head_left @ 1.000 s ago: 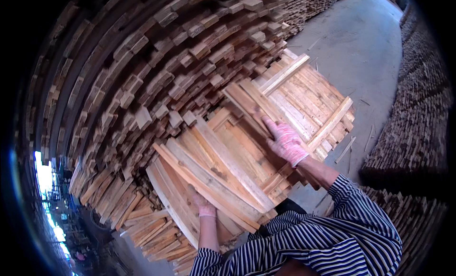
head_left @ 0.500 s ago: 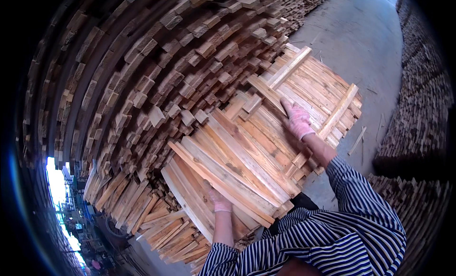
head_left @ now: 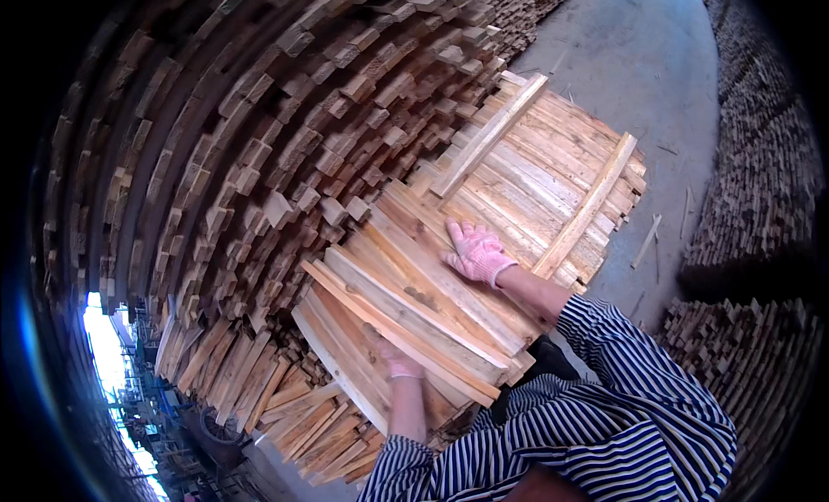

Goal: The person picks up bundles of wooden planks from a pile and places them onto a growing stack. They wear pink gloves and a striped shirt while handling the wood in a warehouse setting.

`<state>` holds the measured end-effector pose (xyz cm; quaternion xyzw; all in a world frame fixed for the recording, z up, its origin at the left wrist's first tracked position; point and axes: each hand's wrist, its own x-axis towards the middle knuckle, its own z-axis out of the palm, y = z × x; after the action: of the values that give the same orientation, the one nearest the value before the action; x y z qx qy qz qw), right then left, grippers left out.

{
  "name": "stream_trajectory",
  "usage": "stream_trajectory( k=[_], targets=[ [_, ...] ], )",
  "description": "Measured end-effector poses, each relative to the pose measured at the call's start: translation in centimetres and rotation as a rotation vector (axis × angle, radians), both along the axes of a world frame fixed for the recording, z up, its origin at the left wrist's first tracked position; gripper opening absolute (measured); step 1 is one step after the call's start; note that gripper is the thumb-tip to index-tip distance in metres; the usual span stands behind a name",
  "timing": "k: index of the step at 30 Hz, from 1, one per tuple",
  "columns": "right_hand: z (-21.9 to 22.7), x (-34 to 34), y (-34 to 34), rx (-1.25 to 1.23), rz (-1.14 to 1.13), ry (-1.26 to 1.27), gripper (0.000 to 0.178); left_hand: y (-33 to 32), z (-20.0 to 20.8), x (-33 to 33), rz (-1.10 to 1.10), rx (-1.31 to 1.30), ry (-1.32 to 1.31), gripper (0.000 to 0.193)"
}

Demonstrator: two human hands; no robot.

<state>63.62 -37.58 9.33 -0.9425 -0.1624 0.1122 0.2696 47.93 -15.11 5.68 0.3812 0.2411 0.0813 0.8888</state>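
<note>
My right hand (head_left: pixel 477 253), in a pink-and-white glove, lies with fingers spread on light wooden boards (head_left: pixel 419 265) laid side by side. It grips nothing. My left hand (head_left: pixel 401 362), also gloved, is at the near left of the stack, against a narrow wooden board (head_left: pixel 393 331) tilted up on its edge. That board's shadow partly hides its fingers. Beyond my right hand, a further layer of boards (head_left: pixel 527 161) has two wooden cross strips on top, a left strip (head_left: pixel 490 138) and a right strip (head_left: pixel 587 205).
A tall wall of stacked lumber (head_left: pixel 285 148) rises close on the left, its ends jutting out unevenly. Loose slats (head_left: pixel 324 433) lie at the lower left, near a wheel (head_left: pixel 220 429). More stacked wood (head_left: pixel 760 157) lines the right, beyond a grey floor (head_left: pixel 643 62) with scattered splinters.
My right hand has left the wooden piece by the far layer and moved nearer and leftward onto the boards. That piece no longer sticks up across the strip. My left hand stays put.
</note>
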Motion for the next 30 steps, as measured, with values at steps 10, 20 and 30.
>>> stream_trajectory(
  k=[10,20,30],
  targets=[
    [2.7,-7.7,1.8,0.860,0.207,0.794,0.102,-3.1,4.4,1.6,0.034,0.239,-0.003,0.084],
    [6.4,-8.1,-3.4,0.300,0.116,0.375,0.087,-6.6,2.9,3.1,0.053,0.122,0.166,0.070],
    [-1.8,-1.8,-8.5,0.157,0.013,-0.033,0.046,-4.5,-0.6,4.4,-0.141,-0.204,0.152,0.069]
  ],
)
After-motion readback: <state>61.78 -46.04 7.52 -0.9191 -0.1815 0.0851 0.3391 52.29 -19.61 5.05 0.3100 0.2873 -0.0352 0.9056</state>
